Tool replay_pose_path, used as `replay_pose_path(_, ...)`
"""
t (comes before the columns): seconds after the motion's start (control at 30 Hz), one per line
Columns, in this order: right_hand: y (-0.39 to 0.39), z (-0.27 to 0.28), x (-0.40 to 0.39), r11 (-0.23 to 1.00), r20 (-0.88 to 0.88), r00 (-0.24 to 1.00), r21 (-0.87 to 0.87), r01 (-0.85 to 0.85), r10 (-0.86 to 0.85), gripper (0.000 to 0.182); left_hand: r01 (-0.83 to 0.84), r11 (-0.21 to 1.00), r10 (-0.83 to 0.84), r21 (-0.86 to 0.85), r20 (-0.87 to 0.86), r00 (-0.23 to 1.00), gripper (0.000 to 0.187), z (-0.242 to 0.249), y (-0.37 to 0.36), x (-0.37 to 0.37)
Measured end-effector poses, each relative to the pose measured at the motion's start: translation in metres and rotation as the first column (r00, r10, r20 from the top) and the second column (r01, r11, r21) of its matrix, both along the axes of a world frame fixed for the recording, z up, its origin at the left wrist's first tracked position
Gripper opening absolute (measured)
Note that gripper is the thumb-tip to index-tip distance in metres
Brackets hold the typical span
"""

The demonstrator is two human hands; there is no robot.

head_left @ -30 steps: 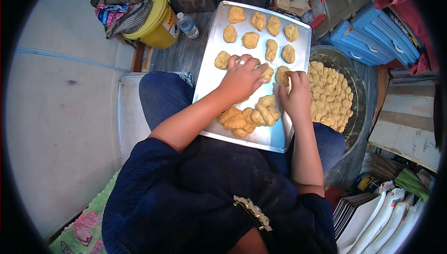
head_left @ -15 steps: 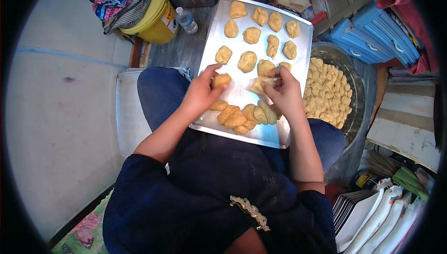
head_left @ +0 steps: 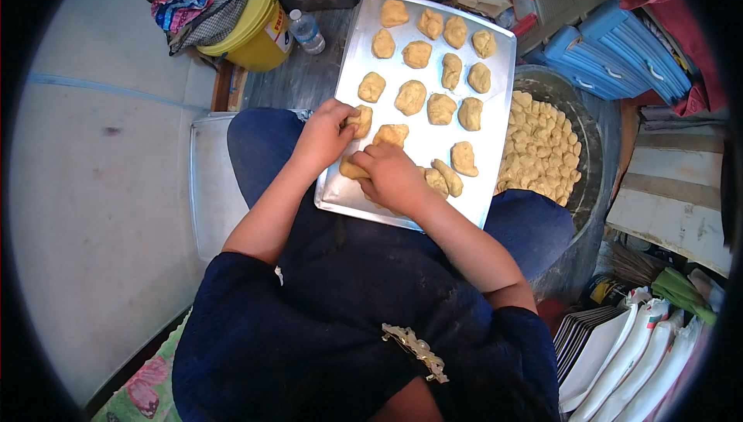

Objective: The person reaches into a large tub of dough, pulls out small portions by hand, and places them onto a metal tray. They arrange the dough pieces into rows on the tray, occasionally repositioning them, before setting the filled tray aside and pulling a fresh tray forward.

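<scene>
Silver metal tray (head_left: 429, 140): it lay across our lap and carried lumps of yellow dough (head_left: 410, 97), set apart in rows over its far part; some near lumps sat closer together, partly covered by our right hand (head_left: 393, 180).
Left hand (head_left: 325, 137): we had its fingers curled nearly closed around a rounded piece (head_left: 361, 119) at the tray's left edge.
Right hand: we had its fingers bent and mostly closed on a longer piece (head_left: 352, 168) near the tray's near left corner; the palm's underside was hidden from us.
Dark round tub (head_left: 593, 147): it stood to the right of the tray, partly behind our knee, and held a thick heap of small dough pieces (head_left: 542, 147).
Yellow bucket (head_left: 267, 49): it stood beyond our left knee, cloths (head_left: 220, 23) piled on its lid; we could not see its contents.
Clear bottle (head_left: 306, 33): it stood upright just beside the bucket, its contents hard to make out.
</scene>
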State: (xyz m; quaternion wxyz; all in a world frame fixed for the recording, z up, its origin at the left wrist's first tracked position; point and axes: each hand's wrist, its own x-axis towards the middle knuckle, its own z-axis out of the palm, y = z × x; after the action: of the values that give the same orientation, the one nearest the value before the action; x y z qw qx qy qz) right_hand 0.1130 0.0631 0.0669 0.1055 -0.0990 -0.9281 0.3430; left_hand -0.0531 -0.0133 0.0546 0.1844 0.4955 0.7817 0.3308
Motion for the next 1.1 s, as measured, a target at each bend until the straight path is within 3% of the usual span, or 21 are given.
replay_pose_path(0.1, 0.002, 0.015, 0.012, 0.994, 0.071, 0.997, -0.107, 0.013, -0.005, 0.025, 0.049, 0.997, -0.044, 0.066, -0.075, 0.996, 0.023, 0.003, -0.003, 0.001)
replay_pose_path(0.13, 0.006, 0.024, 0.019, 0.963, 0.091, 0.978, -0.182, 0.201, -0.187, 0.024, 0.045, 0.997, -0.040, 0.063, -0.075, 0.996, 0.023, 0.005, -0.004, 0.003)
replay_pose_path(0.17, 0.011, 0.031, 0.026, 0.890, 0.127, 0.924, -0.250, 0.381, -0.360, 0.024, 0.074, 0.995, -0.058, 0.065, -0.215, 0.975, 0.027, 0.010, -0.004, 0.007)
replay_pose_path(0.2, 0.020, 0.037, 0.033, 0.818, 0.146, 0.877, -0.318, 0.479, -0.457, 0.026, 0.106, 0.993, -0.079, 0.059, -0.348, 0.934, 0.030, 0.013, -0.004, 0.011)
replay_pose_path(0.23, 0.029, 0.040, 0.038, 0.729, 0.172, 0.817, -0.379, 0.571, -0.550, 0.027, 0.110, 0.992, -0.085, 0.054, -0.344, 0.935, 0.030, 0.014, -0.004, 0.016)
replay_pose_path(0.27, 0.037, 0.035, 0.042, 0.725, 0.176, 0.814, -0.378, 0.575, -0.554, 0.027, 0.230, 0.973, -0.209, 0.015, -0.360, 0.909, 0.033, 0.015, -0.002, 0.020)
replay_pose_path(0.3, 0.043, 0.026, 0.046, 0.797, 0.264, 0.816, -0.203, 0.569, -0.515, 0.030, 0.345, 0.938, -0.328, -0.023, -0.371, 0.869, 0.036, 0.015, 0.001, 0.025)
replay_pose_path(0.33, 0.048, 0.018, 0.050, 0.850, 0.353, 0.801, -0.026, 0.526, -0.485, 0.032, 0.351, 0.935, -0.337, -0.043, -0.409, 0.848, 0.036, 0.008, 0.005, 0.031)
replay_pose_path(0.43, 0.050, 0.008, 0.068, 0.911, 0.212, 0.890, 0.000, 0.412, -0.403, 0.034, 0.311, 0.946, -0.314, -0.096, -0.517, 0.796, 0.036, -0.008, 0.013, 0.037)
replay_pose_path(0.47, 0.050, 0.008, 0.076, 0.886, 0.127, 0.883, -0.052, 0.460, -0.451, 0.030, 0.303, 0.948, -0.308, -0.098, -0.523, 0.794, 0.034, -0.011, 0.014, 0.038)
replay_pose_path(0.5, 0.050, 0.014, 0.080, 0.852, 0.043, 0.851, 0.057, 0.520, -0.523, 0.028, 0.303, 0.948, -0.309, -0.100, -0.522, 0.795, 0.034, -0.008, 0.014, 0.040)
replay_pose_path(0.63, 0.068, -0.002, 0.100, 0.758, -0.010, 0.758, 0.017, 0.652, -0.652, 0.026, 0.327, 0.942, -0.320, -0.072, -0.480, 0.817, 0.035, 0.004, 0.023, 0.058)
replay_pose_path(0.7, 0.070, -0.008, 0.101, 0.783, 0.233, 0.790, -0.149, 0.605, -0.566, 0.025, 0.370, 0.929, -0.344, -0.026, -0.437, 0.831, 0.035, 0.002, 0.037, 0.071)
replay_pose_path(0.77, 0.073, -0.024, 0.105, 0.780, 0.205, 0.796, -0.171, 0.602, -0.569, 0.023, 0.470, 0.881, -0.429, 0.046, -0.341, 0.837, 0.037, -0.005, 0.050, 0.085)
replay_pose_path(0.83, 0.074, -0.029, 0.107, 0.643, 0.106, 0.712, -0.355, 0.679, -0.694, 0.020, 0.483, 0.875, -0.447, 0.017, -0.351, 0.822, 0.037, -0.006, 0.054, 0.088)
replay_pose_path(0.9, 0.073, -0.031, 0.107, 0.615, 0.074, 0.683, -0.372, 0.695, -0.727, 0.018, 0.500, 0.843, -0.531, -0.198, -0.155, 0.833, 0.036, -0.002, 0.050, 0.090)
replay_pose_path(0.97, 0.068, -0.030, 0.107, 0.580, 0.047, 0.645, -0.394, 0.713, -0.762, 0.016, 0.511, 0.840, -0.539, -0.183, -0.175, 0.824, 0.036, -0.006, 0.045, 0.091)
replay_pose_path(1.03, 0.064, -0.021, 0.104, 0.723, 0.064, 0.728, -0.086, 0.685, -0.682, 0.013, 0.516, 0.841, -0.541, -0.164, -0.204, 0.816, 0.036, -0.007, 0.040, 0.091)
replay_pose_path(1.07, 0.061, -0.017, 0.104, 0.759, -0.010, 0.760, 0.027, 0.650, -0.650, 0.013, 0.494, 0.860, -0.511, -0.129, -0.200, 0.836, 0.036, -0.005, 0.037, 0.092)
replay_pose_path(1.1, 0.056, -0.011, 0.103, 0.760, -0.011, 0.761, 0.027, 0.649, -0.649, 0.013, 0.472, 0.877, -0.481, -0.095, -0.191, 0.856, 0.036, -0.005, 0.034, 0.093)
